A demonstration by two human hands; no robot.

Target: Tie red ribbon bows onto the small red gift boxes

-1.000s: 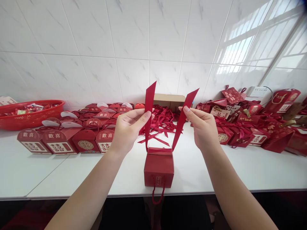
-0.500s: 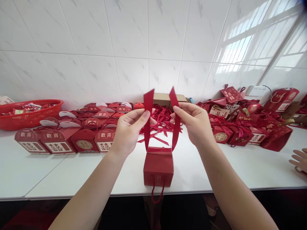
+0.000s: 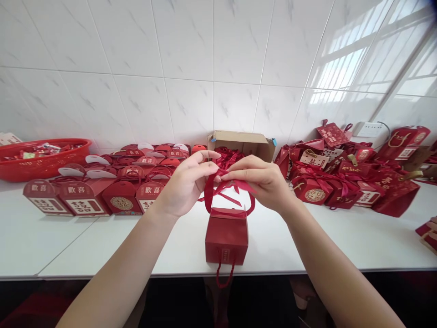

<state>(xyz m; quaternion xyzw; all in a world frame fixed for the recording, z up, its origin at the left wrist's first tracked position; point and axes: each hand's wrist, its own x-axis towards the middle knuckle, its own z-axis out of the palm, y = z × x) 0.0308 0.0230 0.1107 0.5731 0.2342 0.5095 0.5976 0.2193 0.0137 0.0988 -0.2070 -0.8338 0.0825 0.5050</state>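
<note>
A small red box [image 3: 226, 237] lies near the table's front edge, its red cord handle [image 3: 224, 282] hanging over that edge. From the far side of the box a red ribbon [image 3: 209, 196] rises in a loop. Above it my left hand [image 3: 187, 184] pinches one part of the ribbon between its fingers. My right hand [image 3: 261, 180] has its fingers closed on the other part, touching or nearly touching the left fingertips. The ribbon ends cross between the hands; fingers partly hide the crossing.
Rows of red boxes [image 3: 85, 200] stand at the left, with a red basket [image 3: 41, 166] of wrapped items behind. A cardboard box [image 3: 246, 136] holds red ribbons at the back. Ribbon-tied boxes [image 3: 314, 193] pile up at the right. Another person's hand [image 3: 432, 234] shows at the right edge.
My hands have come together, and the ribbon ends, earlier upright and apart, now cross between them. The other person's hand at the right now has a red item by it.
</note>
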